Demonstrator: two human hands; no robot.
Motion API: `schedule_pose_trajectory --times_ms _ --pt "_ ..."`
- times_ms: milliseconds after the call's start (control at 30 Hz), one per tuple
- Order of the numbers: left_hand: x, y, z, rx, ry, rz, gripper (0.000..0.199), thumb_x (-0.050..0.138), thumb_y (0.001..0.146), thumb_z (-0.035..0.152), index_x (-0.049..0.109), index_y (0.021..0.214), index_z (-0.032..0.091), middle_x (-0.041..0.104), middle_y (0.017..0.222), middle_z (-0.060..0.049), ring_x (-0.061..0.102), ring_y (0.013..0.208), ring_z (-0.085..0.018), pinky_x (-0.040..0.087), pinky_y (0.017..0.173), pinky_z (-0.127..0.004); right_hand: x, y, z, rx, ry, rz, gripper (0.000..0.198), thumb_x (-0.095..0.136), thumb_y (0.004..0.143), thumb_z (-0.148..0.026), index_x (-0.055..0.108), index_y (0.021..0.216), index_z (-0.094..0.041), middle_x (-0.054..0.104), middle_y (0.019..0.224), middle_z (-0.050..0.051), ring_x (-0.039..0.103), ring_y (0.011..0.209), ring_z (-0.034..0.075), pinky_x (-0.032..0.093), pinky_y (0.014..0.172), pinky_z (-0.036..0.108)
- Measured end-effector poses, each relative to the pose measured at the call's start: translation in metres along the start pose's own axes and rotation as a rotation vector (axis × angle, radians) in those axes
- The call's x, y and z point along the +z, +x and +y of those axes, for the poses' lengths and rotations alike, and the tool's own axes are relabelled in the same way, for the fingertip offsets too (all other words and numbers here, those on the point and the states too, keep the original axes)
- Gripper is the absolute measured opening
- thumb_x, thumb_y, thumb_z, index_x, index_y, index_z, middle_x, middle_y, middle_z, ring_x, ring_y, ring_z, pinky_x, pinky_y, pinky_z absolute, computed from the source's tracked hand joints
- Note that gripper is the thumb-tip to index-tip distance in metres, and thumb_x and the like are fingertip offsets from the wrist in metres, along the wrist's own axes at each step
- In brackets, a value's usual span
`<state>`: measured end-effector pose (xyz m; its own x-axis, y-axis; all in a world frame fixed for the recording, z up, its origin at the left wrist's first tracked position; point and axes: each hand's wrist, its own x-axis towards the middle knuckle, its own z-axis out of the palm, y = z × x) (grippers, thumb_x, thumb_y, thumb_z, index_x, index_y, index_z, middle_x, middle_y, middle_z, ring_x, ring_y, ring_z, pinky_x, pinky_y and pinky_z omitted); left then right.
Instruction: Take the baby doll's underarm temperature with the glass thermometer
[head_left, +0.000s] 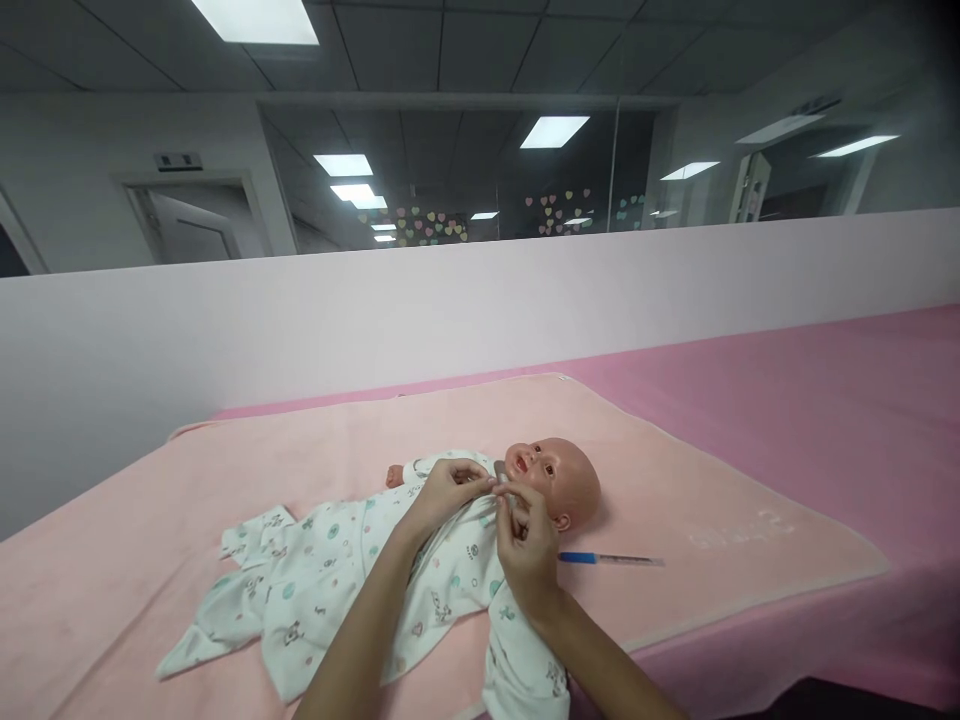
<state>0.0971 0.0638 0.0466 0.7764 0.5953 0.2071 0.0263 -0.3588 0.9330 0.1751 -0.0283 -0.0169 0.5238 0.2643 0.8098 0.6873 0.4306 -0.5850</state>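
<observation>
A baby doll [574,478] lies on its back with its head to the right, dressed in a white printed baby outfit [330,540]. At the neckline, just below the doll's chin, my left hand [454,490] pinches the outfit's collar between thumb and fingers. Opposite it, my right hand [529,545] is closed in a pinch on the same collar, fingertips almost meeting those of the left. What exactly sits between the fingertips is too small to make out. One bare doll hand [394,476] shows at the end of the far sleeve; the near sleeve [521,655] hangs toward me.
A slim clear stick with a blue end [600,559] lies beside the doll's head. Beneath everything is a peach blanket [720,480] over a pink surface [847,420]. A low white wall [450,320] runs behind, with a large window pane [480,180] above it.
</observation>
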Motion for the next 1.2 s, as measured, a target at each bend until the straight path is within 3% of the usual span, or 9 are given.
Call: schedule_pose_trajectory --times_ms 233,433,833,1067,1200 --pt "-0.003 -0.003 0.003 -0.034 0.009 -0.072 0.024 0.067 0.067 0.032 0.069 0.079 0.011 0.066 0.074 -0.006 0.056 0.068 -0.014 0.041 0.062 -0.022 0.000 0.006 0.000 0.046 -0.081 -0.025 0.016 0.040 0.085 -0.017 0.055 0.091 -0.017 0.060 0.077 0.005 0.052 0.055 0.012 0.043 0.052 0.025" --pt "-0.005 -0.004 0.002 -0.038 -0.032 -0.087 0.026 0.066 0.069 0.031 0.069 0.087 0.012 0.067 0.075 -0.006 0.058 0.070 -0.014 0.042 0.062 -0.022 0.000 0.007 -0.002 0.072 -0.086 -0.099 0.016 0.041 0.082 -0.017 0.053 0.092 -0.017 0.058 0.084 0.006 0.055 0.066 0.015 0.045 0.057 0.026" --pt "-0.007 -0.002 0.000 -0.112 -0.055 -0.040 0.036 0.071 0.062 0.034 0.069 0.089 0.010 0.067 0.070 -0.008 0.059 0.063 -0.015 0.043 0.057 -0.023 0.003 0.004 0.004 0.028 -0.187 -0.070 0.017 0.043 0.080 -0.018 0.056 0.091 -0.017 0.057 0.069 0.002 0.054 0.058 0.013 0.044 0.052 0.023" --pt "-0.014 -0.007 0.005 -0.084 -0.047 -0.185 0.035 0.071 0.064 0.031 0.068 0.093 0.012 0.066 0.073 -0.006 0.058 0.068 -0.014 0.042 0.063 -0.023 0.003 0.004 0.005 0.051 -0.185 -0.081 0.015 0.046 0.078 -0.020 0.057 0.088 -0.017 0.058 0.068 0.001 0.054 0.057 0.013 0.043 0.051 0.023" --pt "-0.015 -0.008 0.005 -0.063 0.040 -0.187 0.036 0.070 0.065 0.031 0.067 0.095 0.013 0.065 0.071 -0.005 0.056 0.066 -0.013 0.041 0.060 -0.022 0.002 0.004 0.005 0.042 -0.190 -0.090 0.014 0.045 0.080 -0.020 0.057 0.088 -0.017 0.059 0.070 0.002 0.054 0.057 0.013 0.043 0.052 0.023"
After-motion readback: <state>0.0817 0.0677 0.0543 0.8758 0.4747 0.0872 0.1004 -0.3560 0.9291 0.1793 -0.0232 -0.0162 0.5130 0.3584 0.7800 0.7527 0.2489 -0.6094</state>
